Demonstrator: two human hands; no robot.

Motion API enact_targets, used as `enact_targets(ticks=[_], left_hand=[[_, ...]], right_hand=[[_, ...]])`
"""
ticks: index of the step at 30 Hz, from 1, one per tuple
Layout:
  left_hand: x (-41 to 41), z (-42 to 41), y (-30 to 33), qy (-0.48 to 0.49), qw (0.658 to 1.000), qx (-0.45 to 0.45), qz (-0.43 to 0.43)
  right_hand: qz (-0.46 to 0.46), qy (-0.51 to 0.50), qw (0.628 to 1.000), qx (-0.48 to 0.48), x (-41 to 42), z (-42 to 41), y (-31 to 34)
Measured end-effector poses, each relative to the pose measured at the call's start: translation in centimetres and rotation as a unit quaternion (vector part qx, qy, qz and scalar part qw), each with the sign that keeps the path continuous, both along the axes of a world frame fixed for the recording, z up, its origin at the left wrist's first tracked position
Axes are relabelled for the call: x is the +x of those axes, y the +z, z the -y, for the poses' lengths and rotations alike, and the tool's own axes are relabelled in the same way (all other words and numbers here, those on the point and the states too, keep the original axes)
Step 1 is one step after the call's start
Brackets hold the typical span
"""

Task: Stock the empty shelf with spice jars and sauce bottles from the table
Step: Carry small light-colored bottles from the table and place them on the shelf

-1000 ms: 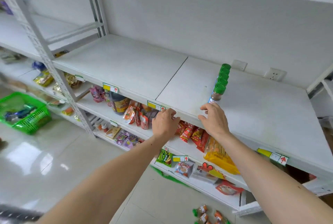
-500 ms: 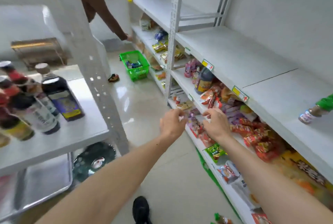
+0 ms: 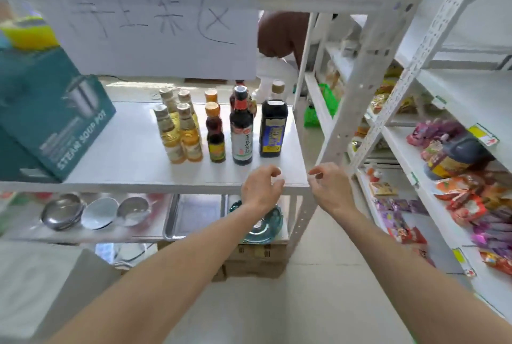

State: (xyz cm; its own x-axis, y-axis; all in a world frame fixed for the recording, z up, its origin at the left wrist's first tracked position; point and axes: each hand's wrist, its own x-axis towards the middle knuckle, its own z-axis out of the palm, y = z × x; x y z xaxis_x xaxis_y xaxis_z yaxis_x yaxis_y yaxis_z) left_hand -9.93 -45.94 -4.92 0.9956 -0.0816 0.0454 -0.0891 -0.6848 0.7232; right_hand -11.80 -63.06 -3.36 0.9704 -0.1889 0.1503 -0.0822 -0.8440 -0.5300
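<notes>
While both the left hand (image 3: 260, 187) and right hand (image 3: 331, 187) hover loosely curled and empty, nine bottles (image 3: 241, 133) stand on the table (image 3: 124, 155).

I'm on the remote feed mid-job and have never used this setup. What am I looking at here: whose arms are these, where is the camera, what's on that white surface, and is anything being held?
There is no machine: a person does the job with bare hands. The single camera sits on their head, looking forward and down, so both forearms reach in from the bottom. The left hand and right hand hover at the front edge of the white table, fingers loosely curled, holding nothing.

On the table stand the sauce bottles: four pale yellow bottles, small dark bottles with orange caps, a tall dark bottle with a white label and a squat dark bottle with a blue label, with others partly hidden behind. A teal soup pot box sits to the left. The stocked store shelves run along the right.
</notes>
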Motion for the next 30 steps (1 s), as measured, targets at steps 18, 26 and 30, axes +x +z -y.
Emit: enact_targets(ticks=[18,26,30], left_hand=[[7.3,-25.2,2.2,0.154,0.984,-0.037,0.086],[12.4,-26.9,3.0,0.133,0.986,-0.063,0.075],[14.4,-26.8,3.2,0.090,0.989,-0.097,0.059]], right_hand=[[0.066,0.133,0.986,0.079,10.6,-26.2,4.9],[0.011,0.129,0.987,0.089,15.5,-28.9,4.3],[-0.008,0.120,0.985,0.120,17.5,-29.3,3.2]])
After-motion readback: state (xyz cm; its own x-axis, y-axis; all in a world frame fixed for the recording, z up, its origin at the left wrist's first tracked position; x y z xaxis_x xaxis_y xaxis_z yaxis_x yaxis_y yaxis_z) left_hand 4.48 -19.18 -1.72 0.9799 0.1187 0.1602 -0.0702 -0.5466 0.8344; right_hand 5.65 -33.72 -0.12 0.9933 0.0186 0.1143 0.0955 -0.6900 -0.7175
